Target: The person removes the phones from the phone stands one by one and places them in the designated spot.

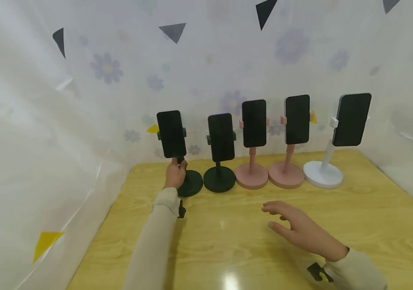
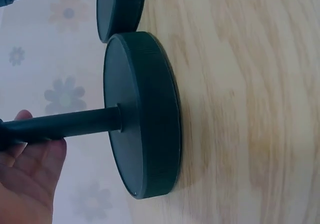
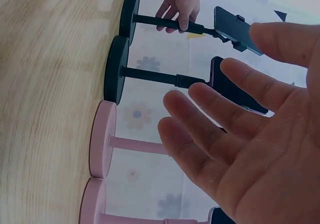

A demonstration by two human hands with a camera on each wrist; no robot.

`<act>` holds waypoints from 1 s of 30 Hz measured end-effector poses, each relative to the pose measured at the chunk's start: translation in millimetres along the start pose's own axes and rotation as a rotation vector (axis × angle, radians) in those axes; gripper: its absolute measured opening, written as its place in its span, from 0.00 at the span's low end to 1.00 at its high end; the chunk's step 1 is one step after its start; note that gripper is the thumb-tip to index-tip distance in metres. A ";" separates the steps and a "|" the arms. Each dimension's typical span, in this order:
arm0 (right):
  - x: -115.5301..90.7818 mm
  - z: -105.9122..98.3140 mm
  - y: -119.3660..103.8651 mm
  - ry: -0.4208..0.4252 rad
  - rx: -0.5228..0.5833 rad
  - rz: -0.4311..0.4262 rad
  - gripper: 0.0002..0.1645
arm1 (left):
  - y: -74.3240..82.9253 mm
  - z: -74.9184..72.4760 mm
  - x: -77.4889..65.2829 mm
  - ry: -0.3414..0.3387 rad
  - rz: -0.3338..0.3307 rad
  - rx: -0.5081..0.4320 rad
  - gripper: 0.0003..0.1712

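Observation:
At the left end of a row, my left hand grips the post of a dark green phone stand, just under the black-screened phone clamped on it. The left wrist view shows the thumb and fingers around the post, with the stand's round base on the tabletop. My right hand is held over the front right of the table, fingers loosely bent and nothing in them. Its palm and spread fingers fill much of the right wrist view, overlapping the second green stand and its phone.
Beside the gripped stand are another green stand, two pink stands and a white stand, each bearing a phone. Their bases sit close together on the wooden table. A pale flowered curtain hangs behind and at both sides.

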State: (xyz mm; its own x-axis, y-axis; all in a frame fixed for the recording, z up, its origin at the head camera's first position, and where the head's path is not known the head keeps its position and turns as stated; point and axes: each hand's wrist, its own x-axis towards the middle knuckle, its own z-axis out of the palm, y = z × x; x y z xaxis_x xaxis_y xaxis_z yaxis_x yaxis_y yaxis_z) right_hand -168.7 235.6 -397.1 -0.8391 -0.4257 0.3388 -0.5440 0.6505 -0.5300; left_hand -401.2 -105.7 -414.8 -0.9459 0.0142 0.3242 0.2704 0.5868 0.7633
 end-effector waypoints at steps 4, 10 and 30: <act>-0.5 4.3 -0.3 -0.033 0.033 -0.001 0.22 | -4.1 -1.7 -6.4 0.003 -0.011 -0.007 0.21; -0.9 3.9 -0.7 -0.015 0.032 0.007 0.22 | -5.5 -4.0 -10.7 0.008 0.005 -0.027 0.20; -1.4 -1.3 -5.2 0.001 0.022 -0.027 0.23 | 18.8 -17.8 -55.9 0.021 0.102 -0.066 0.14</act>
State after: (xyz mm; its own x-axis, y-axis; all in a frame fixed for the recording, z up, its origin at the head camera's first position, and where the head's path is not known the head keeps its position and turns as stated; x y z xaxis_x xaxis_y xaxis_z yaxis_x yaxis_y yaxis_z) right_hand -164.8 233.6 -393.8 -0.8240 -0.4424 0.3541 -0.5664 0.6247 -0.5375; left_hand -340.0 -109.9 -408.6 -0.9092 0.0534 0.4130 0.3767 0.5283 0.7610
